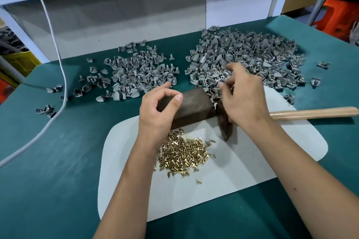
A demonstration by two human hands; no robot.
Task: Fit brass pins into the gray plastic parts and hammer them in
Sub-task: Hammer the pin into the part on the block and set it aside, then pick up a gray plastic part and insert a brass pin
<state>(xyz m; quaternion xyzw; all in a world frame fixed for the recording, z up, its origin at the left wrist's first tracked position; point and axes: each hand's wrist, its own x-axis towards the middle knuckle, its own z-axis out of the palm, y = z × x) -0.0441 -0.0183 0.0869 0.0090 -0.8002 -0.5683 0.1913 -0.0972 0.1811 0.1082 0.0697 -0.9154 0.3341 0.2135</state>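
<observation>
Pins [182,156] lie in a loose brass heap on a white mat [223,180], near the mat's middle, with a few strays at the heap's edges. We see our left hand [158,110] above the far-left edge of that heap, fingers curled with thumb and forefinger tips close together; whether its grip has a pin in it we cannot tell. Just behind it a dark block [191,106] sits on the mat's far side.

Our right hand [240,93] hovers over the block's right end, fingers bent toward small gray parts at the fingertips; the blur there keeps us from telling what its grip holds. Under that wrist lies a hammer [310,113], its dark head beside the block and its pale wooden handle pointing right, past the mat's edge.

Gray parts fill the far half of the green counter [58,161] in two heaps: a big heap [252,54] on the right, reaching the mat's far edge, and a smaller, looser left heap [136,75]. Some in the big heap show a glint of brass. A white cable [58,60] runs down across the counter's left side.

We can read no writing, label or brand anywhere.
</observation>
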